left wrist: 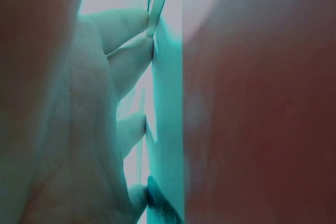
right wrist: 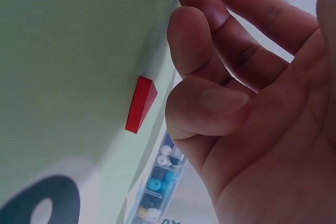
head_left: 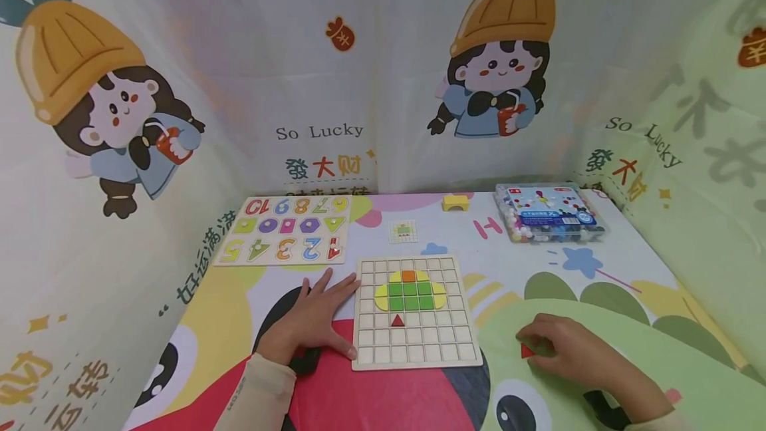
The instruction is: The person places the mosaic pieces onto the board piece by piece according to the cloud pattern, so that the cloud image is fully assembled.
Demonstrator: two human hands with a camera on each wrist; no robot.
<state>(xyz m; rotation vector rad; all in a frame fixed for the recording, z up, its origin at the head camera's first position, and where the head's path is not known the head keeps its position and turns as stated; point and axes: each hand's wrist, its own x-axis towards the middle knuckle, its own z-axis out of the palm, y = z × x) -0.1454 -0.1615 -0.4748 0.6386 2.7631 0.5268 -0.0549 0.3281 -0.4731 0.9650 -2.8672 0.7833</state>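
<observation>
Two hands work on the cartoon-printed tablecloth [head_left: 598, 265], and places below are given from the square wooden grid board [head_left: 416, 344] at its middle. Beyond the board's far left corner lies the wooden number-and-shape puzzle board [head_left: 286, 239]. Beyond its far right corner sits the clear plastic box of coloured beads [head_left: 549, 213], also visible at the lower edge of the right wrist view. On the board itself, a block of green, yellow and orange tiles [head_left: 409, 289] fills the upper middle cells, with a small red triangle tile [head_left: 397, 320] just below it. The left hand [head_left: 311, 318] lies flat with straight, spread fingers, its fingertips touching the board's left edge. The right hand [head_left: 565, 348] rests right of the board, fingers loosely curled and holding nothing. A loose red triangular tile [right wrist: 140, 103] lies on the cloth just beside its fingertips; touching or apart cannot be told. A small pattern card [head_left: 403, 231] and a yellow arch block [head_left: 455, 203] lie beyond the far edge.
</observation>
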